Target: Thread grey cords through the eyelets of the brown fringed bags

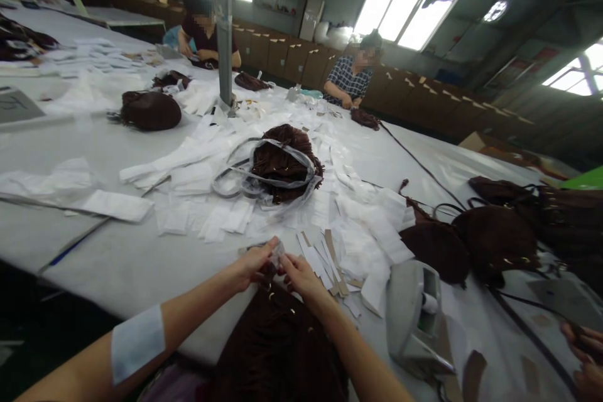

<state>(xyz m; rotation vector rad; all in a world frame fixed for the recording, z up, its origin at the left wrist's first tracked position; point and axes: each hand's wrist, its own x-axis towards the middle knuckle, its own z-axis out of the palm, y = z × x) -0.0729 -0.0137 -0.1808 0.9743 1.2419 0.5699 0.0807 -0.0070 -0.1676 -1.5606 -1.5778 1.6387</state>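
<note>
At the table's near edge, my left hand pinches a crumpled bit of thin translucent wrapping. Fingers of my right hand are closed on the same wrapping from the other side. Just below both hands, a dark brown bag with gold-coloured eyelets rests against my body. A white patch is stuck on my left forearm. Past my hands lies another brown bag with fringes, partly enclosed in clear plastic.
White paper packets and cardboard strips litter the white table. A grey tape dispenser stands at right, near several brown bags. A metal post rises mid-table. Two co-workers are opposite; another person's hand shows at lower right.
</note>
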